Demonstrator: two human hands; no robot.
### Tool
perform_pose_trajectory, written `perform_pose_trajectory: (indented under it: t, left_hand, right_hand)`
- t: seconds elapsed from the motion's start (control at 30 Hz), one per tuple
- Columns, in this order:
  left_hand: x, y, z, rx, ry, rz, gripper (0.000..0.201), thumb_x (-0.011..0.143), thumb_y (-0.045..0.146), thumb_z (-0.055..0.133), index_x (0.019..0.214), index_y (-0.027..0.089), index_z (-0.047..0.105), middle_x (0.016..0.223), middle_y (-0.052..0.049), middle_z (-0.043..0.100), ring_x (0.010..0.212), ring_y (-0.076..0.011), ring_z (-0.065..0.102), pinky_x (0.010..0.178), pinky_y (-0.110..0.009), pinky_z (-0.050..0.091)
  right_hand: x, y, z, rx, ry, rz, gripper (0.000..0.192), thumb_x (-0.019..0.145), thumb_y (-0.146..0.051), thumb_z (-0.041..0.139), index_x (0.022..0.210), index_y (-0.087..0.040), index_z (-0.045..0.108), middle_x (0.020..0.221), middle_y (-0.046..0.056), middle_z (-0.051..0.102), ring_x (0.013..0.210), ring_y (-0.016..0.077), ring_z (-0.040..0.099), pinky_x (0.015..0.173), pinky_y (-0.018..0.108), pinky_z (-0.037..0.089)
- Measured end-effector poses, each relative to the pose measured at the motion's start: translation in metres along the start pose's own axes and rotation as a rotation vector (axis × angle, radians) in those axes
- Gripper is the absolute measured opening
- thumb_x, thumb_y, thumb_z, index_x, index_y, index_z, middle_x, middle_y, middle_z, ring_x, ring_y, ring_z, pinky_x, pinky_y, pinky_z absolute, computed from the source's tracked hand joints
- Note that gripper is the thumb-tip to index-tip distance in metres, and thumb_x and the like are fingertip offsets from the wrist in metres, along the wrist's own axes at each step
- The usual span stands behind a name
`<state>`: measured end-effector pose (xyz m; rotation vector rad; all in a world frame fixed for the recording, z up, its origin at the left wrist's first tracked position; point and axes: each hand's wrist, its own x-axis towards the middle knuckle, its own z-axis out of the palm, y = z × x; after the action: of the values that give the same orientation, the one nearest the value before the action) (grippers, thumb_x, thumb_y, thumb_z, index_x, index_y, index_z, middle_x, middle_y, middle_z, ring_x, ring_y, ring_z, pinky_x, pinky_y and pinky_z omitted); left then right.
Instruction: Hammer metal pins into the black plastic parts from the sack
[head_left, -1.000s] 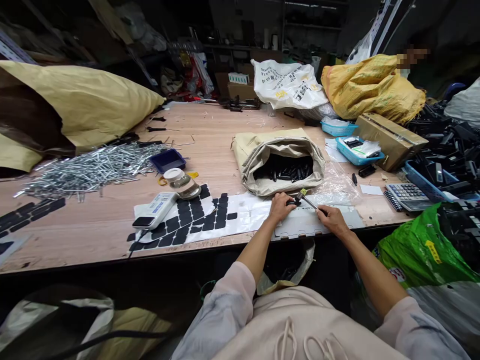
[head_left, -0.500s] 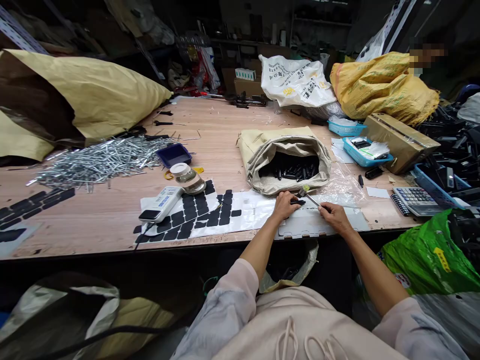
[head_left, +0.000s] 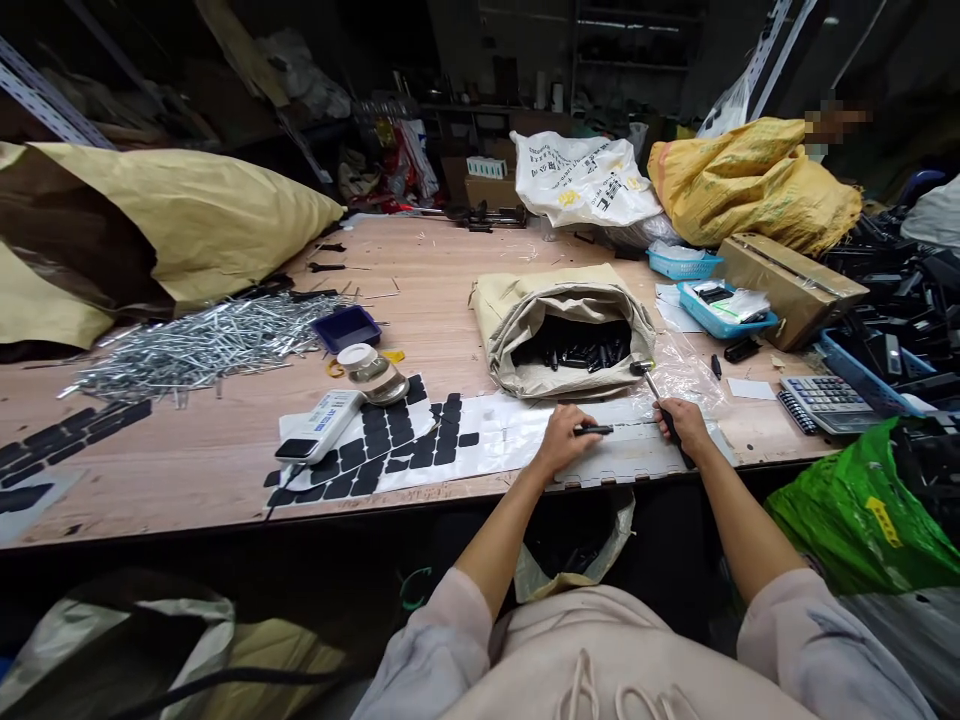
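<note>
Black and slim, the small part [head_left: 596,430] sits pinched in the left hand [head_left: 562,438], its free end pointing toward the right hand [head_left: 686,425]; whether it touches the pale board [head_left: 637,455] below, I cannot tell. The right hand grips a hammer [head_left: 640,368], whose head lies ahead of that hand, by the right side of the tan sack [head_left: 517,300]. A strip of board separates the hands, leaving sideways room. Just beyond the left hand, the sack's rim limits forward reach. The board's front edge runs on the near side of both hands, close to the edge of the table [head_left: 420,250]. Left of the left hand spread black patches [head_left: 374,441]; well right of the right hand lies a calculator [head_left: 825,400].
</note>
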<state>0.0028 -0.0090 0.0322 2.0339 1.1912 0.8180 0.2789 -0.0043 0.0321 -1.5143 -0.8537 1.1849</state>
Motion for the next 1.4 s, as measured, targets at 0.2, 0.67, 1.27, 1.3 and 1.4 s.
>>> perform_pose_trajectory:
  t: [0.2,0.67,1.27,1.3,1.4]
  left_hand:
    - [-0.091,0.017,0.008,0.102,-0.072,0.137,0.018,0.08,0.032,0.081,0.097,0.028,0.074,0.1,-0.006,0.067,0.105,-0.0258,0.056,0.099,-0.042,0.042]
    - [0.118,-0.024,-0.035,0.253,0.423,-0.476,0.02,0.09,0.022,0.059,0.102,0.016,0.074,0.099,-0.015,0.073,0.099,-0.0278,0.067,0.086,-0.036,0.048]
    - [0.053,-0.02,-0.024,-0.15,0.447,-0.114,0.02,0.088,0.031,0.067,0.106,0.02,0.07,0.097,-0.003,0.071,0.081,-0.0159,0.064,0.077,-0.028,0.053]
    - [0.043,-0.016,-0.017,-0.145,0.41,-0.05,0.02,0.09,0.03,0.066,0.107,0.021,0.07,0.099,-0.004,0.07,0.084,-0.0165,0.064,0.079,-0.029,0.053]
    - [0.027,-0.011,0.008,-0.054,0.298,0.05,0.017,0.093,0.023,0.061,0.107,0.021,0.07,0.101,-0.005,0.069,0.096,-0.02,0.063,0.088,-0.033,0.051]
  right_hand:
    - [0.0,0.002,0.0,-0.001,0.013,-0.01,0.026,0.069,-0.038,0.074,0.078,-0.016,0.065,0.057,-0.001,0.06,0.04,0.0086,0.046,0.032,0.02,0.034]
    - [0.0,0.003,0.005,-0.068,0.036,-0.034,0.027,0.07,-0.042,0.07,0.077,-0.018,0.063,0.057,-0.002,0.06,0.039,0.0092,0.046,0.031,0.02,0.033]
    - [0.003,0.006,0.004,-0.064,0.032,-0.029,0.018,0.073,-0.036,0.066,0.075,-0.018,0.065,0.056,-0.001,0.061,0.038,0.0094,0.047,0.03,0.02,0.034]
    - [0.002,0.006,0.004,-0.061,0.034,-0.031,0.018,0.073,-0.036,0.066,0.075,-0.018,0.065,0.057,-0.001,0.061,0.038,0.0093,0.047,0.031,0.02,0.034]
    - [0.0,0.003,0.005,-0.066,0.032,-0.049,0.017,0.073,-0.035,0.066,0.074,-0.018,0.065,0.057,-0.001,0.061,0.039,0.0085,0.046,0.032,0.019,0.035]
